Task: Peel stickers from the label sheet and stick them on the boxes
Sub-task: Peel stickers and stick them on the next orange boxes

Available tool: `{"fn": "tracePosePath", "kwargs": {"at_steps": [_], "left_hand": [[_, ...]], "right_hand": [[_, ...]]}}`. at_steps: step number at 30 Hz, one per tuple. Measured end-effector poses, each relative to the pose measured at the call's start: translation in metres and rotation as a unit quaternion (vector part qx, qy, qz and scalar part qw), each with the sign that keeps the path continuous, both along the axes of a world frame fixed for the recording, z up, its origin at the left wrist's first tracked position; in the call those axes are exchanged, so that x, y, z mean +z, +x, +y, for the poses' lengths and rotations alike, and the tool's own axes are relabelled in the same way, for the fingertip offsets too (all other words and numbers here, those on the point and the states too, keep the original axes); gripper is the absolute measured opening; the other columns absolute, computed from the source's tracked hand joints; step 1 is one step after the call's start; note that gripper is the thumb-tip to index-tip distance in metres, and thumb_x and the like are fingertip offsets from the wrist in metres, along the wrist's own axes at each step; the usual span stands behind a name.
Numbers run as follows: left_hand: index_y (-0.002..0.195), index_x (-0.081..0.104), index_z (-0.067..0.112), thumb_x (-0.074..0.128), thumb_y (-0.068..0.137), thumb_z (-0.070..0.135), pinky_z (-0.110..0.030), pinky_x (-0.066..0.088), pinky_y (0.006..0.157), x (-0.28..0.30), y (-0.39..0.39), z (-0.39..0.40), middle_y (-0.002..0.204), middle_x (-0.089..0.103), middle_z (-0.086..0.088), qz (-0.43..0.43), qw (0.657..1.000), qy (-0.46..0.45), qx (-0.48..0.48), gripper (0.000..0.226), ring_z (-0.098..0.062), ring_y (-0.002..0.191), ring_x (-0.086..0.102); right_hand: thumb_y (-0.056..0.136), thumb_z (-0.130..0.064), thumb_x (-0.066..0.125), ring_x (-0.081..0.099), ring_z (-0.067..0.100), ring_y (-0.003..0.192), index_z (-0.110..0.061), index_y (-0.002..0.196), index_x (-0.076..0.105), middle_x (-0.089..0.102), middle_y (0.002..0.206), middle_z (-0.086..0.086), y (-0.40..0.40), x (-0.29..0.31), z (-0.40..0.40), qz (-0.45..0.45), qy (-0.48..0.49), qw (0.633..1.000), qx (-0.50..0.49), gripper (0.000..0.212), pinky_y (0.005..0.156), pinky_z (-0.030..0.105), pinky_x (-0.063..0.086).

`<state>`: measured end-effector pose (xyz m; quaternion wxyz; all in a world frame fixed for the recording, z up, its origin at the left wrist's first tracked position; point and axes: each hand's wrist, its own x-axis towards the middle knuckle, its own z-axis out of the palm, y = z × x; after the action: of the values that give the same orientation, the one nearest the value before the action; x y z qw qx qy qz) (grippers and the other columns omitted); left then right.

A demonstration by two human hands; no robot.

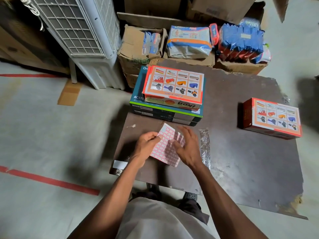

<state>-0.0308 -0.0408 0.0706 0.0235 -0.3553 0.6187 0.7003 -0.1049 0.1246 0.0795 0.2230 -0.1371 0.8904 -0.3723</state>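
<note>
A white label sheet (164, 149) with a red-bordered sticker grid is held over the near left part of the dark board (241, 161). My left hand (146, 144) pinches its left edge between thumb and fingers. My right hand (187, 146) lies across the sheet's right side, fingers spread and blurred; whether it holds a sticker I cannot tell. An orange-and-white picture box (174, 85) lies on top of a stack of teal boxes (138, 94) just beyond the hands. A second orange picture box (272, 118) sits alone at the right of the board.
A strip of silver foil tape (204, 145) lies right of my hands. A white air cooler (82, 31) stands at the back left. Cardboard cartons (134, 54) with packaged goods (189, 40) line the back. Red tape lines (51, 181) cross the floor.
</note>
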Motion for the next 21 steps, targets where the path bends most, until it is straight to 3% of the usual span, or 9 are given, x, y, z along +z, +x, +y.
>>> {"fn": "tracePosePath", "kwargs": {"at_steps": [2, 4, 7, 10, 12, 15, 18, 21], "left_hand": [[0.1, 0.076, 0.014, 0.066, 0.098, 0.016, -0.024, 0.055, 0.067, 0.024, 0.0, -0.003, 0.096, 0.079, -0.007, 0.02, 1.0, 0.009, -0.019, 0.01, -0.015, 0.079, 0.071], [0.101, 0.075, 0.014, 0.067, 0.098, 0.02, -0.032, 0.055, 0.073, 0.045, 0.002, -0.006, 0.098, 0.079, -0.009, 0.037, 0.998, 0.002, -0.043, 0.01, -0.02, 0.083, 0.072], [0.105, 0.074, 0.016, 0.068, 0.098, 0.028, -0.032, 0.056, 0.074, 0.073, 0.005, -0.006, 0.097, 0.079, -0.005, 0.057, 0.996, -0.028, -0.055, 0.015, -0.021, 0.085, 0.075], [0.106, 0.073, 0.016, 0.071, 0.095, 0.028, -0.036, 0.058, 0.076, 0.098, 0.008, -0.003, 0.095, 0.079, -0.004, 0.088, 0.995, -0.036, -0.032, 0.016, -0.022, 0.086, 0.076], [0.105, 0.074, 0.016, 0.075, 0.089, 0.035, -0.045, 0.057, 0.08, 0.112, 0.01, -0.001, 0.096, 0.079, -0.006, 0.109, 0.993, -0.04, -0.024, 0.024, -0.026, 0.087, 0.077], [0.106, 0.074, 0.016, 0.076, 0.082, 0.041, -0.043, 0.058, 0.08, 0.13, 0.012, 0.005, 0.097, 0.079, -0.007, 0.144, 0.989, -0.039, -0.001, 0.035, -0.026, 0.088, 0.076], [0.106, 0.072, 0.016, 0.076, 0.084, 0.032, -0.035, 0.059, 0.077, 0.145, 0.012, 0.008, 0.097, 0.08, -0.003, 0.157, 0.986, -0.053, 0.008, 0.027, -0.023, 0.087, 0.077], [0.108, 0.072, 0.013, 0.076, 0.09, 0.02, -0.035, 0.06, 0.078, 0.154, 0.012, 0.01, 0.1, 0.08, -0.004, 0.17, 0.984, -0.052, 0.01, 0.02, -0.024, 0.09, 0.077]], "right_hand": [[0.088, -0.052, 0.064, 0.043, 0.023, 0.137, -0.035, 0.14, 0.054, 0.052, 0.149, -0.005, -0.005, 0.019, -0.007, 0.016, -0.024, 1.0, 0.007, 0.055, 0.111, 0.053, 0.035], [0.091, -0.048, 0.067, 0.055, 0.015, 0.121, -0.036, 0.125, 0.064, 0.065, 0.128, -0.013, -0.009, 0.039, -0.012, 0.005, -0.057, 0.998, -0.003, 0.036, 0.105, 0.048, 0.045], [0.096, -0.037, 0.07, 0.066, -0.001, 0.095, -0.037, 0.101, 0.066, 0.07, 0.105, -0.024, -0.011, 0.071, -0.013, -0.063, -0.127, 0.99, -0.027, 0.006, 0.086, 0.03, 0.052], [0.095, -0.037, 0.071, 0.071, 0.002, 0.092, -0.032, 0.099, 0.069, 0.075, 0.104, -0.021, -0.013, 0.095, -0.01, -0.068, -0.169, 0.982, -0.052, 0.007, 0.076, 0.021, 0.047], [0.094, -0.037, 0.072, 0.071, -0.002, 0.094, -0.03, 0.103, 0.07, 0.076, 0.105, -0.02, -0.014, 0.11, -0.008, -0.068, -0.19, 0.978, -0.059, 0.011, 0.077, 0.022, 0.047], [0.094, -0.034, 0.073, 0.07, -0.001, 0.1, -0.029, 0.113, 0.068, 0.074, 0.113, -0.017, -0.012, 0.131, -0.005, -0.039, -0.198, 0.979, -0.043, 0.021, 0.083, 0.026, 0.051], [0.092, -0.034, 0.075, 0.059, 0.006, 0.123, -0.035, 0.129, 0.058, 0.062, 0.135, -0.015, -0.007, 0.142, -0.004, 0.091, -0.175, 0.98, -0.013, 0.041, 0.099, 0.043, 0.052], [0.092, -0.039, 0.071, 0.047, 0.011, 0.13, -0.036, 0.122, 0.064, 0.057, 0.136, -0.012, -0.005, 0.147, -0.005, 0.212, -0.159, 0.964, 0.011, 0.031, 0.105, 0.057, 0.043]]}}
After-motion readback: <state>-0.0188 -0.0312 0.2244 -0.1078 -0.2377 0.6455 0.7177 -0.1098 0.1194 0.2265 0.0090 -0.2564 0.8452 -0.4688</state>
